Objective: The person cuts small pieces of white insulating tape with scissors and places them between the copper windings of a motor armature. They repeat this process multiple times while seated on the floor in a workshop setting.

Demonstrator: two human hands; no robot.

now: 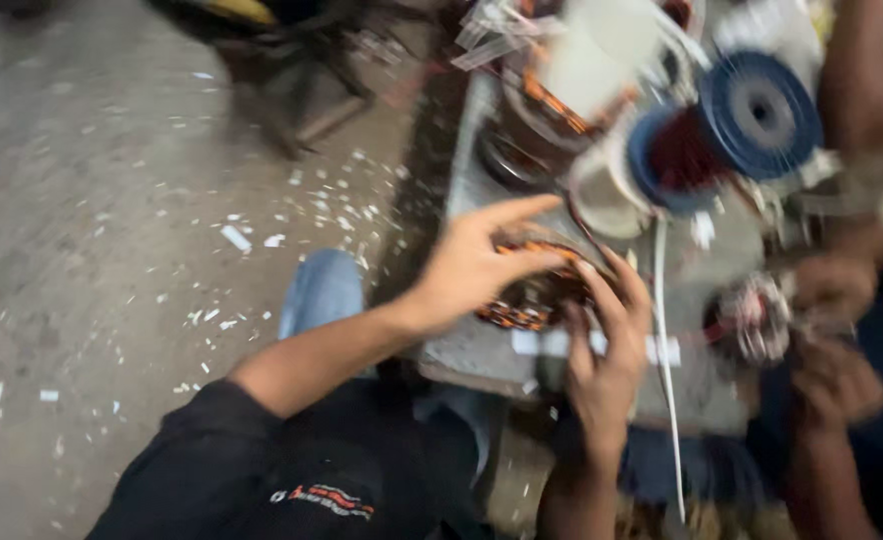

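Both hands, left hand (467,265) and right hand (602,335), grip a copper-wound stator (532,290) near a blue spool (762,115).

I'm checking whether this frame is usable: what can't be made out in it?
All in the head view:
- Round copper-wound part: blurred, partly covered by the left hand and right hand; each hand's grip is unclear.
- Blue spool: blurred; wire detail lost.
- Another person's hands: blurred, arms cut off by the right edge.
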